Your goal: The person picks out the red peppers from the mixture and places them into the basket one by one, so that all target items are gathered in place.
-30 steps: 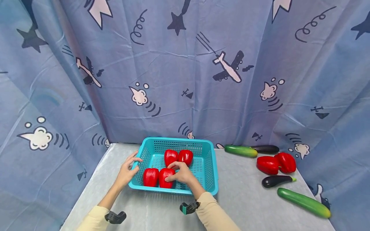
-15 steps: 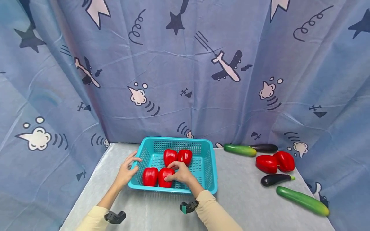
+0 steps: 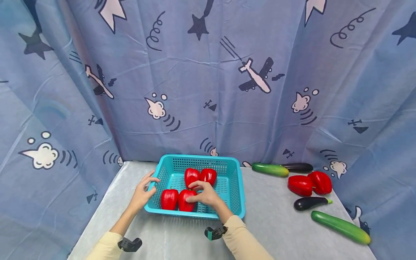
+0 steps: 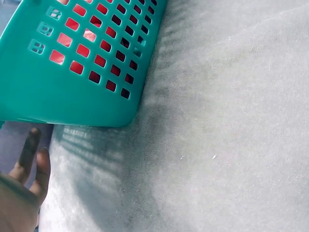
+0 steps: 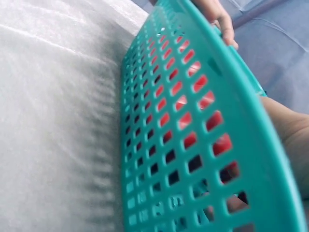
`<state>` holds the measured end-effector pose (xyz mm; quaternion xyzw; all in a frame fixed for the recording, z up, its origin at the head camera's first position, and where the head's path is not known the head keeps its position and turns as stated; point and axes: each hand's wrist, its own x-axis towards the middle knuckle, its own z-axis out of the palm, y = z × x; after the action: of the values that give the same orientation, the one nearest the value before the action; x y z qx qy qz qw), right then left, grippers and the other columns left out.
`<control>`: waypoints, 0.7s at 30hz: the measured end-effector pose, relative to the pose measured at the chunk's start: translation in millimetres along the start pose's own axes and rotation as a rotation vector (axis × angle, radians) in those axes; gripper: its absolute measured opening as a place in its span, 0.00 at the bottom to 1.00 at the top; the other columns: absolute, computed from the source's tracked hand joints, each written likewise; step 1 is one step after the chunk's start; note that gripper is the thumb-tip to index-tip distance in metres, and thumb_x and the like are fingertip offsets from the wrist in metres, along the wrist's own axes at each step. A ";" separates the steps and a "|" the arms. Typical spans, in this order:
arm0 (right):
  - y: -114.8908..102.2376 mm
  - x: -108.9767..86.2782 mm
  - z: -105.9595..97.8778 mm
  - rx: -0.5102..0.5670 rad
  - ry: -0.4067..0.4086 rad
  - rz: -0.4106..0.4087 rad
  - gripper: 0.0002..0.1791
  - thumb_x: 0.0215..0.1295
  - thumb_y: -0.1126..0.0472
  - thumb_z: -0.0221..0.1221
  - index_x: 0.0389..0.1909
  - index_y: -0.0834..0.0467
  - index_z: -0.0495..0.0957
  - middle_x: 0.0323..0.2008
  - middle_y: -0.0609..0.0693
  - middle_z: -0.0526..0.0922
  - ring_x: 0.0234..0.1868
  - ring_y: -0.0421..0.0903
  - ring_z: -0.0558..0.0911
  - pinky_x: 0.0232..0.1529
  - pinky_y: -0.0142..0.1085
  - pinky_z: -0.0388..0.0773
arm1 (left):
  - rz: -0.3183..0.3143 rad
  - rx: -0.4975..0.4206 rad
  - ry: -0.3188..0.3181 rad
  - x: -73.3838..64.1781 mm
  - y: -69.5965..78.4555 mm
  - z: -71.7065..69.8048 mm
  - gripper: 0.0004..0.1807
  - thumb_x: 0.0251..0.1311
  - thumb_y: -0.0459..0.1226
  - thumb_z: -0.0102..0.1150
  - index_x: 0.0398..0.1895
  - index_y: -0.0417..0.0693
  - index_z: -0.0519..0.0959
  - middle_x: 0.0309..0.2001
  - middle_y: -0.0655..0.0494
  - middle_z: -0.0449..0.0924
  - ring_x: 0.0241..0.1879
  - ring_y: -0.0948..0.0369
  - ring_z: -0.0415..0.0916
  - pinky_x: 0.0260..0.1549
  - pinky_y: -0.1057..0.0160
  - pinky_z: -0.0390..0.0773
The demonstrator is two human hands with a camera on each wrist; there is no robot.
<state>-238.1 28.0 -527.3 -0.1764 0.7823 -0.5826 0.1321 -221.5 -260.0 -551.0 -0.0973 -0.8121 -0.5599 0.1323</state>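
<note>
A turquoise plastic basket (image 3: 242, 195) with latticed sides stands on the table. Four would be too exact, so several red bell peppers sit inside; one front bell pepper (image 3: 169, 199) stands at the left, and two others, a back bell pepper (image 3: 191, 177) and its neighbour (image 3: 209, 176), lie behind. My right hand (image 3: 208, 195) reaches over the front rim, thumb and fingers curved about the top of the second front pepper (image 3: 186, 205). At the basket's left rim, my left hand (image 3: 141, 191) holds on with thumb and index finger. Its other fingers (image 4: 42, 171) show outside the basket wall.
On the table's right lie two red bell peppers (image 3: 299, 185), a small eggplant (image 3: 307, 203) and a long green zucchini (image 3: 339, 226). Farther back are another zucchini (image 3: 269, 169) and a dark eggplant (image 3: 298, 167). A patterned blue curtain (image 3: 195, 90) hangs behind the table.
My right hand has shifted slightly up and right over the front pepper. The left hand and the basket have stayed in place.
</note>
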 end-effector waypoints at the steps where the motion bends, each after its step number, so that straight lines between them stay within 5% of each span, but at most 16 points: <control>1: -0.1 -0.8 -2.2 0.007 -0.003 -0.006 0.26 0.55 0.65 0.74 0.55 0.66 0.79 0.55 0.64 0.77 0.58 0.66 0.73 0.41 0.48 0.83 | -0.001 0.002 0.002 -0.4 1.9 0.5 0.15 0.59 0.19 0.54 0.49 0.31 0.79 0.74 0.35 0.59 0.71 0.37 0.56 0.56 0.28 0.62; 9: 0.4 -7.2 -20.3 0.083 0.004 -0.029 0.25 0.64 0.62 0.69 0.58 0.69 0.77 0.58 0.68 0.75 0.62 0.70 0.70 0.49 0.61 0.77 | 0.010 0.003 -0.011 -4.4 32.3 -0.7 0.14 0.58 0.18 0.52 0.46 0.30 0.79 0.72 0.27 0.58 0.70 0.32 0.56 0.54 0.27 0.63; 21: -8.9 -19.8 -48.9 0.093 0.057 -0.111 0.18 0.67 0.63 0.66 0.54 0.69 0.79 0.52 0.65 0.81 0.51 0.61 0.80 0.49 0.51 0.80 | -0.002 -0.007 -0.015 -6.8 37.6 -0.4 0.14 0.59 0.17 0.52 0.46 0.32 0.80 0.72 0.29 0.58 0.70 0.33 0.54 0.55 0.27 0.62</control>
<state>-239.3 76.5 -504.7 -0.1967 0.7467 -0.6297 0.0854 -203.5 -247.1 -519.9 -0.1013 -0.8113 -0.5620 0.1252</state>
